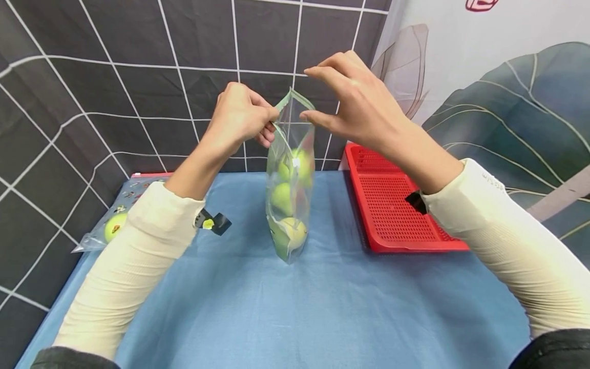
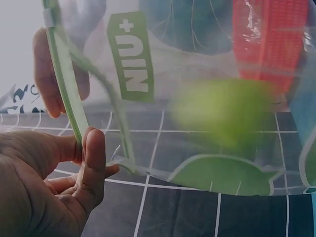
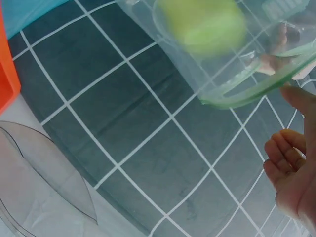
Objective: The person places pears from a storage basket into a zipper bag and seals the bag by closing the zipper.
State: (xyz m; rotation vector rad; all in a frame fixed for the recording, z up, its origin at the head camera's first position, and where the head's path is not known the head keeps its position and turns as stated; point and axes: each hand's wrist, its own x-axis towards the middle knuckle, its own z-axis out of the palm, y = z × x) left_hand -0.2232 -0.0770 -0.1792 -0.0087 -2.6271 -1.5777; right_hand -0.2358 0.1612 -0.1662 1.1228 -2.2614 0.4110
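Note:
A clear zip bag (image 1: pixel 291 138) with green edging hangs upright over the blue cloth, its mouth spread apart at the top. Inside it are round yellow-green fruits like apples: one at the bottom (image 1: pixel 292 233), another above it (image 1: pixel 282 197), and a third higher up (image 1: pixel 298 165), blurred in both wrist views. My left hand (image 1: pixel 241 115) pinches the bag's left rim between thumb and fingers. My right hand (image 1: pixel 364 100) is beside the mouth at the right, fingers spread and holding nothing; its thumb (image 3: pixel 298 98) is at the green rim, whether touching I cannot tell.
A red perforated basket (image 1: pixel 392 210) stands on the blue cloth (image 1: pixel 295 312) at the right. At the far left lies another clear bag with a red zip (image 1: pixel 152 175), holding a yellow-green fruit (image 1: pixel 115 225). A dark tiled-pattern sheet (image 1: pixel 193 41) hangs behind.

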